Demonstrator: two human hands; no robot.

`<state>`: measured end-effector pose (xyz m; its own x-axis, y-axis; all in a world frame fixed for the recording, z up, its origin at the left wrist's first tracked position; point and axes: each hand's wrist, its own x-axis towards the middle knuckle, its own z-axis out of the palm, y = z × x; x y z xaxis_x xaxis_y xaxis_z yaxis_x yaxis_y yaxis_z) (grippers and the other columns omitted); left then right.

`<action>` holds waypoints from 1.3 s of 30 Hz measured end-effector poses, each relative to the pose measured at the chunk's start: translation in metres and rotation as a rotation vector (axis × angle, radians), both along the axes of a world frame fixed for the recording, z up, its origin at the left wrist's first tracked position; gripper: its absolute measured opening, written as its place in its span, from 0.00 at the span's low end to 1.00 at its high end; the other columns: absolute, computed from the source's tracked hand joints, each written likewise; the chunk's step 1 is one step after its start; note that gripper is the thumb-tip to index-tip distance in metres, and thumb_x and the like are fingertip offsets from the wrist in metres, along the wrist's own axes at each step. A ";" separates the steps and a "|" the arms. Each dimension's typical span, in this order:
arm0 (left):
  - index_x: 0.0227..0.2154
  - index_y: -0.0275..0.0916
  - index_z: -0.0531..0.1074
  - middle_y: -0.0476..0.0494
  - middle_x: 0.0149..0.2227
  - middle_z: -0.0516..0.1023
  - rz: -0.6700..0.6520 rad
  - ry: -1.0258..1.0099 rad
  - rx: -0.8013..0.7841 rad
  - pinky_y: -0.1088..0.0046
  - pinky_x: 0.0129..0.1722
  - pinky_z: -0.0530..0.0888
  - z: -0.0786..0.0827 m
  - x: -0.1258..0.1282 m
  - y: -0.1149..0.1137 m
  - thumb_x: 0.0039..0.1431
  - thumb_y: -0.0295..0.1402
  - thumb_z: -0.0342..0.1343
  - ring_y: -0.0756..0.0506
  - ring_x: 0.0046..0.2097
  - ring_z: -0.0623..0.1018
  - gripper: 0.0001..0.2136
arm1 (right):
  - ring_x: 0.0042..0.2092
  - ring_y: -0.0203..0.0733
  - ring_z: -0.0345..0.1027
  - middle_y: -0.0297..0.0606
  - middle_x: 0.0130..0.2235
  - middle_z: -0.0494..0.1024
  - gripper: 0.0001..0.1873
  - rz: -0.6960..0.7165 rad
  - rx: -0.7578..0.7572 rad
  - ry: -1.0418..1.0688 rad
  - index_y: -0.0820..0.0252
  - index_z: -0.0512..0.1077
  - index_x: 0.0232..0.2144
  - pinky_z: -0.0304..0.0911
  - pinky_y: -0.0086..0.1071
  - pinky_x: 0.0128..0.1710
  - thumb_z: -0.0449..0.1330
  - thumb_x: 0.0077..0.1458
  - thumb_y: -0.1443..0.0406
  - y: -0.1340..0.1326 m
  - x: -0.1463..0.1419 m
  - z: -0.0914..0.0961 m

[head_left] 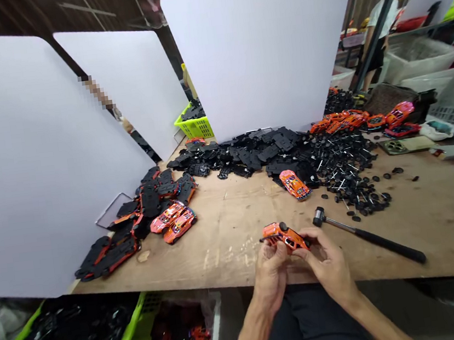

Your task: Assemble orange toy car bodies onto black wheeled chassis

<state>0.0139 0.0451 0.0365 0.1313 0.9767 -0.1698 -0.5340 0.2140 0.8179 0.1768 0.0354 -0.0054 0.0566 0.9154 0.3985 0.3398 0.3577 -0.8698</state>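
Between my two hands, just above the table's front edge, is an orange toy car [283,235], tilted with a black wheel showing on its upper side. My left hand [271,269] pinches one end of it, thumb against the body. The fingers of my right hand [328,259] close on the other end. Right of the hands lies a hammer [367,236] with a black handle and a dark head. Beyond them another orange toy car [295,185] rests against black chassis plates [258,152].
Wheels on metal axles [344,166] spread at the right, below a row of orange cars [341,121]. At left, upturned cars [148,201] are piled. White panels [257,50] stand behind the table [226,231]. A green basket [125,337] of black parts sits below.
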 end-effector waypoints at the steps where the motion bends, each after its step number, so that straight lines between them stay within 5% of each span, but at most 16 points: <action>1: 0.42 0.38 0.78 0.40 0.41 0.83 -0.036 0.061 0.010 0.65 0.48 0.75 0.000 -0.004 0.000 0.51 0.49 0.72 0.41 0.43 0.81 0.23 | 0.48 0.47 0.79 0.41 0.46 0.82 0.11 0.015 0.035 -0.053 0.54 0.74 0.49 0.77 0.37 0.50 0.64 0.66 0.59 0.001 0.002 0.002; 8: 0.34 0.38 0.75 0.49 0.30 0.75 -0.059 0.715 0.238 0.74 0.36 0.69 -0.012 -0.022 0.005 0.63 0.46 0.62 0.48 0.34 0.72 0.15 | 0.47 0.47 0.76 0.42 0.45 0.81 0.12 0.307 0.027 -0.329 0.52 0.75 0.49 0.75 0.38 0.47 0.56 0.69 0.68 0.014 0.020 0.037; 14: 0.37 0.38 0.77 0.46 0.37 0.81 -0.084 0.729 0.226 0.72 0.41 0.73 -0.020 -0.018 0.011 0.66 0.44 0.58 0.45 0.39 0.79 0.13 | 0.41 0.46 0.77 0.39 0.40 0.82 0.05 0.188 -0.189 -0.189 0.55 0.77 0.41 0.72 0.34 0.41 0.66 0.62 0.63 0.019 0.013 0.026; 21: 0.42 0.39 0.77 0.43 0.42 0.83 -0.130 0.770 0.385 0.70 0.45 0.74 -0.029 -0.027 0.012 0.69 0.40 0.57 0.44 0.43 0.81 0.10 | 0.43 0.45 0.77 0.38 0.41 0.82 0.10 0.090 -0.210 -0.040 0.56 0.78 0.41 0.71 0.33 0.44 0.70 0.58 0.59 0.011 0.010 0.001; 26: 0.48 0.40 0.75 0.39 0.45 0.82 -0.303 0.962 0.533 0.64 0.49 0.73 -0.005 -0.038 0.017 0.70 0.40 0.53 0.40 0.46 0.80 0.12 | 0.40 0.43 0.75 0.36 0.38 0.81 0.09 0.142 -0.246 -0.057 0.57 0.77 0.40 0.69 0.31 0.40 0.68 0.60 0.59 0.016 0.015 0.018; 29: 0.51 0.42 0.75 0.33 0.51 0.79 -0.367 1.063 0.668 0.53 0.61 0.65 0.016 -0.034 0.013 0.58 0.43 0.66 0.31 0.55 0.74 0.20 | 0.40 0.43 0.74 0.36 0.38 0.81 0.07 0.193 -0.232 -0.097 0.57 0.76 0.39 0.68 0.31 0.40 0.65 0.61 0.60 0.015 0.011 0.045; 32: 0.45 0.41 0.76 0.32 0.49 0.77 -0.269 1.049 0.548 0.49 0.65 0.59 0.023 -0.023 -0.002 0.46 0.37 0.73 0.27 0.55 0.71 0.22 | 0.37 0.41 0.73 0.35 0.36 0.79 0.11 0.201 -0.310 -0.115 0.58 0.74 0.38 0.68 0.30 0.38 0.64 0.63 0.56 0.004 0.004 0.067; 35: 0.39 0.42 0.74 0.37 0.41 0.76 -0.229 0.911 0.272 0.55 0.56 0.66 0.015 -0.019 -0.030 0.47 0.30 0.68 0.33 0.47 0.73 0.15 | 0.35 0.40 0.73 0.34 0.34 0.79 0.16 0.328 -0.396 -0.169 0.57 0.75 0.38 0.69 0.29 0.34 0.57 0.69 0.52 -0.004 0.016 0.072; 37: 0.37 0.41 0.72 0.45 0.34 0.73 -0.321 0.647 0.026 0.63 0.43 0.68 0.005 -0.020 -0.050 0.48 0.30 0.64 0.40 0.38 0.72 0.12 | 0.39 0.43 0.74 0.38 0.40 0.81 0.16 0.307 -0.297 -0.318 0.55 0.76 0.45 0.71 0.32 0.38 0.56 0.71 0.52 0.001 0.043 0.064; 39: 0.35 0.40 0.69 0.51 0.28 0.67 -0.452 0.232 -0.258 0.69 0.36 0.65 -0.004 -0.020 -0.064 0.48 0.30 0.61 0.47 0.31 0.68 0.11 | 0.46 0.49 0.73 0.45 0.47 0.80 0.17 0.088 -0.082 -0.566 0.55 0.75 0.51 0.71 0.39 0.44 0.58 0.69 0.52 0.015 0.079 0.050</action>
<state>-0.0056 -0.0187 0.0320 0.4573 0.7554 -0.4693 -0.1561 0.5877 0.7939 0.2559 0.0500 0.0449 -0.2220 0.9363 0.2721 0.7322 0.3443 -0.5877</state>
